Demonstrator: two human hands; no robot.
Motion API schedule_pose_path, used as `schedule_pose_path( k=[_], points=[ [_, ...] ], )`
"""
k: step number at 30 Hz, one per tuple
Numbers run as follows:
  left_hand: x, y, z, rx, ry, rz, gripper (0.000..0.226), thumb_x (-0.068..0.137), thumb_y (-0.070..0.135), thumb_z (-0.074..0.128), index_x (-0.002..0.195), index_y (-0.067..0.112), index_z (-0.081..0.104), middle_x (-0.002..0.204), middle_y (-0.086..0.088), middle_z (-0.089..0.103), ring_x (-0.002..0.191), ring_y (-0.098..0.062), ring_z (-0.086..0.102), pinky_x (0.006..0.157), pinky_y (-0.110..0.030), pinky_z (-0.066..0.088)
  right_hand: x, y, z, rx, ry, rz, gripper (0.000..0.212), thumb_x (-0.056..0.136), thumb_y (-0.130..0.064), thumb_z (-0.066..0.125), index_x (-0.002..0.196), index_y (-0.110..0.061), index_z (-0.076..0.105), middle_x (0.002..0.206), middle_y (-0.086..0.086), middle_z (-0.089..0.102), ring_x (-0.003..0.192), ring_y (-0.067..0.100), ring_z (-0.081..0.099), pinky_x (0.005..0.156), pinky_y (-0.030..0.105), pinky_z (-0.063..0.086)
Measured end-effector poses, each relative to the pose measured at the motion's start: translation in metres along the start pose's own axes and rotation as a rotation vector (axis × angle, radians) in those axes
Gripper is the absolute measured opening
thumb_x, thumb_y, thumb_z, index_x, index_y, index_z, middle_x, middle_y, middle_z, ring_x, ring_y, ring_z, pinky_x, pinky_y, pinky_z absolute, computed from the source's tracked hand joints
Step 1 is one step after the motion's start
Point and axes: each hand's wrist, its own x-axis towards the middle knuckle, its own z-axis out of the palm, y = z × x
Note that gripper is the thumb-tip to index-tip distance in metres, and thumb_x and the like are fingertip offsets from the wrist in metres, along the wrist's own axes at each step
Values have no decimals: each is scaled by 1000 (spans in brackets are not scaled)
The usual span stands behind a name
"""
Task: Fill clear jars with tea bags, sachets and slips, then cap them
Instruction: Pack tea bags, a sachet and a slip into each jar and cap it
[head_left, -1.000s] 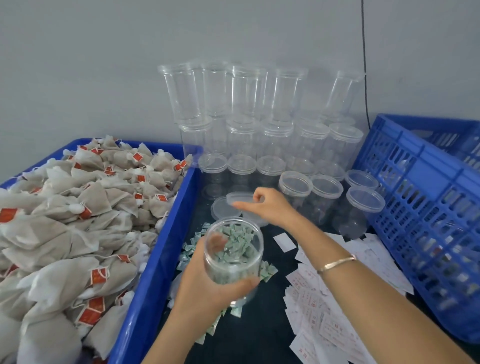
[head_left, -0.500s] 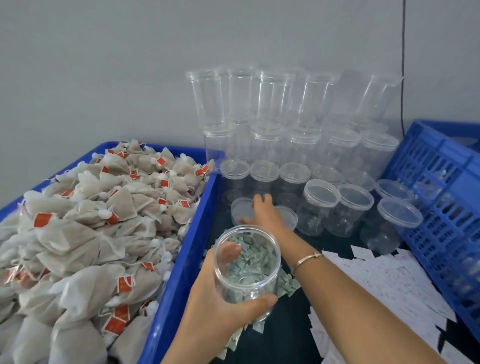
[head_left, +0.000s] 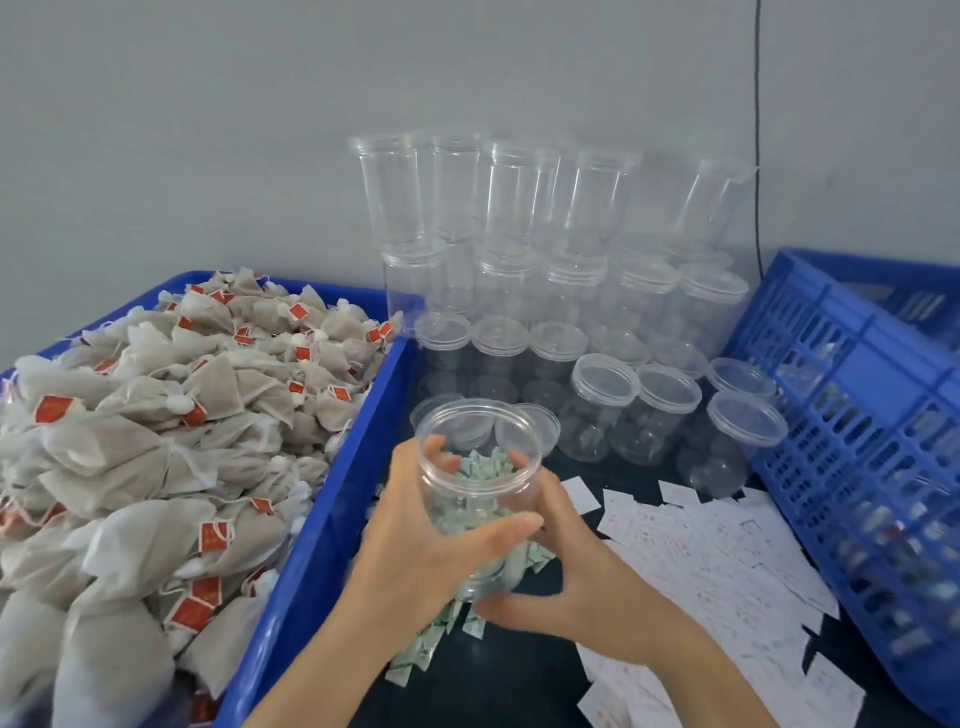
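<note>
Fingers (head_left: 493, 527) of both hands curl round a clear, uncapped jar (head_left: 478, 499). The left hand (head_left: 415, 551) wraps it from the side nearest the bin, thumb laid across the front wall. The right hand (head_left: 566, 577) cups the opposite side, its thumb reaching under the base. The right hand is motion-blurred, so how firmly it grips cannot be told.

The jar is held just above the dark counter (head_left: 519, 686) and partly filled with green sachets (head_left: 483, 467), with more of them heaped beneath it. To the person's left, a blue bin (head_left: 322, 519) brims with tea bags (head_left: 156, 415). To the right, white slips (head_left: 701, 561) are scattered near a blue crate (head_left: 857, 415). Two loose lids (head_left: 540, 421) lie just behind the jar, and rows of empty jars (head_left: 602, 405) are stacked against the wall.

With no cap on, a sharp tilt or a jolt would likely shake sachets back out. The smooth plastic wall could slide through the hands if the hold loosens while one hand reaches for a lid. That reach also passes close to the stacked empties, and a knock could topple them.

The jar's long axis runs close to vertical. Its open mouth points up and slightly away from the person, and its base is low between the two palms.
</note>
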Motion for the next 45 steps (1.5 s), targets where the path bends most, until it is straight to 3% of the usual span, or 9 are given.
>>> schedule_pose_path(
  k=[5,8,12,18,23,29,37,42,45],
  points=[
    [4,25,-10,99,-307,30,108,43,75,74,134,53,20,112,48,43,112,20,45,87,-4,40,-2,5,21,20,355,-63,83,72,-29,90,132,-50,36,128,-27,58,120,-2,58,91,6,45],
    [22,35,-39,126,-41,55,89,60,81,62,134,41,34,121,29,50,111,10,50,92,-18,40,-12,24,29,-12,404,-1,85,65,-44,92,128,-57,35,127,-29,55,121,-3,55,90,4,43],
    [61,19,-85,437,305,39,33,93,25,59,125,24,49,112,16,57,101,3,53,80,-19,39,-29,57,47,-41,435,107,90,56,-58,92,124,-63,32,127,-34,54,117,-7,56,90,2,40],
    [91,-41,-108,1133,-104,-136,14,98,14,46,103,23,55,92,4,64,79,-13,61,89,-39,46,-35,89,58,-14,454,177,100,61,-37,95,131,-52,26,122,-37,52,120,-16,47,89,-2,36],
    [105,-62,-99,1461,-109,-35,13,97,21,39,87,27,45,98,6,60,93,-16,55,93,-39,33,-29,96,60,-53,533,103,102,66,-18,94,140,-36,27,124,-40,49,123,-16,46,93,-2,35],
    [107,-67,-103,1132,124,68,25,93,21,56,69,20,52,67,2,55,65,-18,52,69,-34,38,-28,102,66,-118,587,89,104,66,-43,90,142,-49,20,133,-39,44,127,-15,42,97,-2,31],
    [91,-8,-90,672,417,263,36,89,39,60,68,12,48,71,-2,49,65,-19,47,58,-22,35,-27,109,67,-195,606,87,103,67,-56,86,134,-74,10,140,-39,37,132,-14,37,99,-2,28],
    [46,41,-56,185,71,251,34,75,48,62,73,14,61,66,-1,64,49,-8,55,44,-13,44,-28,111,68,-185,612,93,100,66,-58,86,136,-69,14,138,-38,39,130,-14,40,98,-2,30],
    [21,38,-24,277,-156,273,25,81,38,67,69,17,62,61,13,62,49,1,52,46,-8,39,-28,112,68,-164,594,108,101,66,-60,85,140,-58,16,137,-39,40,130,-14,40,97,-1,32]
  ],
)
